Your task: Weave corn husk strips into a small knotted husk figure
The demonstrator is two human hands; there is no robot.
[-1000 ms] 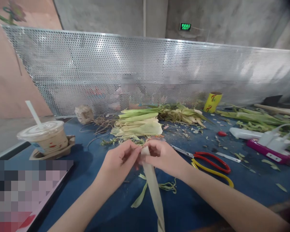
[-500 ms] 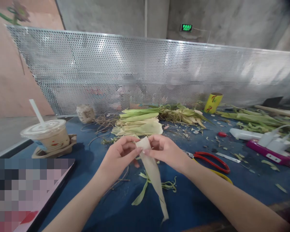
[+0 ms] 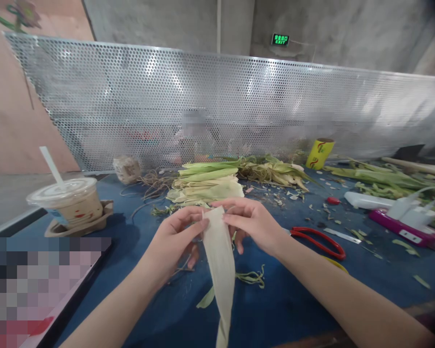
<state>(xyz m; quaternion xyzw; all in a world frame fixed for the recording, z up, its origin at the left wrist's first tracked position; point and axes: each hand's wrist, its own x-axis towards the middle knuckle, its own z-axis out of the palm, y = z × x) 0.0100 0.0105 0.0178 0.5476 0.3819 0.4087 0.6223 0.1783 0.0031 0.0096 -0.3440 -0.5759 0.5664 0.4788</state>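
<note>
A pale corn husk (image 3: pixel 219 263) hangs between my hands, broad at the top and narrowing to a twisted tail at the bottom of the view. My left hand (image 3: pixel 179 232) pinches its upper left edge between thumb and fingers. On the opposite edge, my right hand (image 3: pixel 248 222) has its thumb and fingers closed at the upper right corner. Beneath the husk, green husk strips (image 3: pixel 252 276) lie on the blue table (image 3: pixel 286 304), partly covered. Just beyond my hands is a stack of flattened husks (image 3: pixel 206 183).
Red-handled pliers or scissors (image 3: pixel 319 241) and a white blade-like strip (image 3: pixel 342 235) lie right. Further right is a purple power strip (image 3: pixel 406 229). A lidded drink cup (image 3: pixel 72 203) stands left, behind a blurred screen (image 3: pixel 47 290). A perforated metal panel (image 3: pixel 217 96) closes off the back.
The husk has opened out wider and flatter, and its tail has swung left and toward me. My right hand has shifted from the middle of its top to the right edge.
</note>
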